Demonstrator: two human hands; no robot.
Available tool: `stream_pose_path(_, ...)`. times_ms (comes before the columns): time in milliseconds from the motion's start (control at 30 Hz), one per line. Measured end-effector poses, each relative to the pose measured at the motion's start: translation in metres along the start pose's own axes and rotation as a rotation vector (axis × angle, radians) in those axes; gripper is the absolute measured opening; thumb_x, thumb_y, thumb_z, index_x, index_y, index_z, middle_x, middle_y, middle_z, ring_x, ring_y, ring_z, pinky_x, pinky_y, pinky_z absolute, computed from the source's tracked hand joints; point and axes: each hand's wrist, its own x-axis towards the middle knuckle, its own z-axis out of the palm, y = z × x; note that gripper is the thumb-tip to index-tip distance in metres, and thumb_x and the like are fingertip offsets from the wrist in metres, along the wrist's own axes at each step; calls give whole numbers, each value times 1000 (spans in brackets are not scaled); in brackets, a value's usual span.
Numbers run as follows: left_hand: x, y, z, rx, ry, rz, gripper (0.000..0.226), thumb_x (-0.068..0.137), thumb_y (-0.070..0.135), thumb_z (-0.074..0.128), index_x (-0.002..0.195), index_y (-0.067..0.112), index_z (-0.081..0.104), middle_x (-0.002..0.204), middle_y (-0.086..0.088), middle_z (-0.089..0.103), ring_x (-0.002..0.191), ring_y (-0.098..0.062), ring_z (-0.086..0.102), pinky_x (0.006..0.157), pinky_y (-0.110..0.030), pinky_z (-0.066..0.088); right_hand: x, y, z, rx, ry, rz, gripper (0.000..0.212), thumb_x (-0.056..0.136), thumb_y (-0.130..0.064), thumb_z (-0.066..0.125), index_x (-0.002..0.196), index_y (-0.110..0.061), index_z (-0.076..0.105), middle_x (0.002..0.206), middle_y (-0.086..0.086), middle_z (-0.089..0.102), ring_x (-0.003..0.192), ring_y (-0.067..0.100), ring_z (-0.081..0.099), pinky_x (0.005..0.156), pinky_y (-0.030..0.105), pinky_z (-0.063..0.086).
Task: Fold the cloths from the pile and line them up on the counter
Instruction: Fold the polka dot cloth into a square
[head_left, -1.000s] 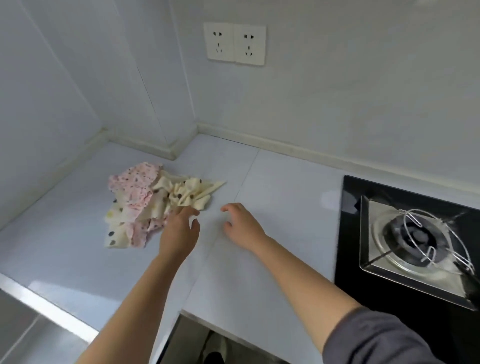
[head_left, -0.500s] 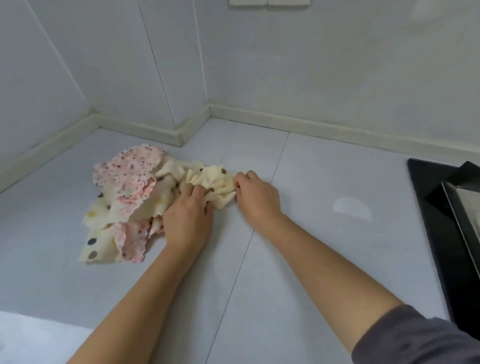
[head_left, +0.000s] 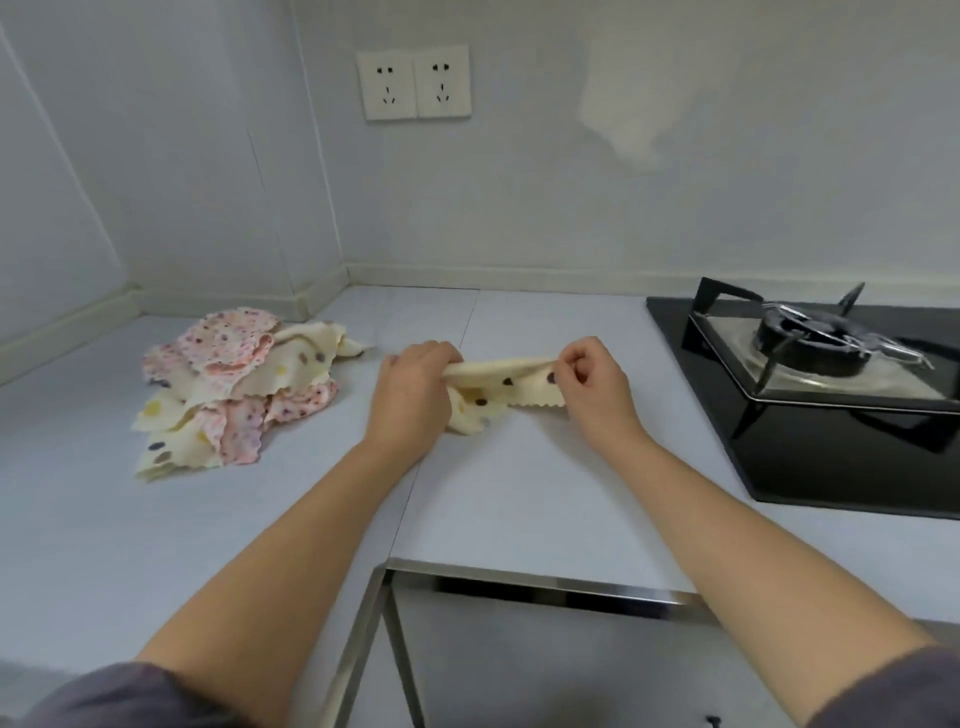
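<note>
Cream cloth (head_left: 501, 383) with dark dots is stretched between the two hands, its top edge pulled into a taut band while the rest sags in loose folds onto the tabletop (head_left: 519, 493) beneath. The fingers (head_left: 442, 358) of the left hand (head_left: 410, 397) are curled round the cloth's left end and bunch it against the palm. The fingers (head_left: 577, 359) of the right hand (head_left: 595, 387) pinch the right end, thumb and forefinger closed on the fabric and the others curled in behind. A scalloped edge of the cloth shows just under the right hand. Both hands are low over the middle of the tabletop, where a seam crosses the pale surface; whether either hand rests on it cannot be told. Left of the left hand and apart from it lies the pile (head_left: 234, 387), a crumpled heap of pink flowered cloths and cream dotted ones overlapping each other, near the corner where the walls meet. Right of the right hand, also apart from it, a black glass hob (head_left: 831, 457) is set into the tabletop, carrying a gas burner (head_left: 810, 338) under a dark pan support. On the wall above the hands is a double socket (head_left: 414, 82). The forearms are bare, with grey sleeves at the lower corners, and a metal trim (head_left: 545, 578) runs along the tabletop's front edge between them.
</note>
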Motion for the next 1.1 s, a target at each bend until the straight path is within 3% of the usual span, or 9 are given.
stream_pose_path(100, -9, 11, 0, -103, -59, -99, 32, 75, -7, 44, 98, 11, 59, 92, 0, 54, 84, -24, 52, 71, -33, 40, -6, -9, -9, 196, 69, 84, 10, 94, -8, 53, 86, -13, 53, 83, 3, 58, 73, 11, 61, 60, 27, 55)
stream_pose_path(233, -13, 2, -2, -56, -80, -242, 15, 85, 7, 47, 96, 16, 53, 91, 3, 50, 82, -18, 49, 61, -31, 38, -2, -9, -9, 403, 135, 205, 6, 94, -7, 55, 90, -12, 56, 83, 3, 61, 52, 15, 62, 65, 28, 53)
stream_pose_path(433, 0, 11, -1, -572, -36, -555, 31, 82, -5, 35, 70, 14, 56, 70, -2, 61, 68, -22, 57, 61, -27, 50, 10, 1, -15, 734, 77, 230, 14, 95, 2, 50, 96, -9, 59, 94, 11, 61, 80, 19, 64, 66, 24, 56)
stream_pose_path(533, -3, 18, -1, -560, -215, -436, 5, 89, 25, 56, 92, 23, 58, 88, 5, 63, 79, -12, 59, 67, -21, 46, 14, 2, -16, 810, 28, 231, 20, 94, 8, 48, 99, -8, 58, 94, 11, 63, 79, 19, 66, 67, 25, 56)
stream_pose_path(633, -4, 16, 12, -260, -368, -294, 23, 84, 37, 64, 102, 26, 55, 94, 9, 54, 81, -6, 52, 67, -18, 38, 17, 2, -16, 816, -8, 258, 25, 92, 8, 50, 102, -12, 60, 96, 8, 65, 81, 16, 65, 68, 26, 54)
stream_pose_path(767, -5, 17, 16, -261, -209, -272, 10, 87, 22, 60, 81, 21, 53, 87, 6, 50, 75, -11, 48, 61, -10, 35, 17, 0, -21, 860, 53, 272, 26, 91, 6, 52, 103, -15, 60, 88, 7, 65, 78, 17, 62, 71, 29, 49)
stream_pose_path(900, -2, 14, 0, -204, 83, -126, 41, 69, -8, 65, 66, 25, 41, 84, 11, 43, 79, -19, 48, 64, -22, 37, 16, -3, -26, 901, 67, 230, 33, 88, 18, 42, 98, -11, 54, 79, 7, 55, 89, 19, 65, 74, 30, 53)
stream_pose_path(1000, -3, 13, -4, 105, 169, 163, 42, 54, -20, 61, 70, 15, 45, 78, 1, 47, 72, -22, 42, 64, -31, 30, 14, -7, -24, 883, 25, 196, 41, 83, 25, 37, 92, -11, 54, 66, 1, 52, 78, 16, 65, 71, 29, 52)
stream_pose_path(1100, -6, 9, 1, 305, 127, 242, 44, 57, -8, 73, 84, 17, 48, 67, 3, 50, 61, -23, 44, 67, -31, 25, 14, -7, -24, 854, 20, 173, 49, 79, 28, 26, 90, -10, 54, 57, -1, 49, 66, 15, 55, 70, 29, 47)
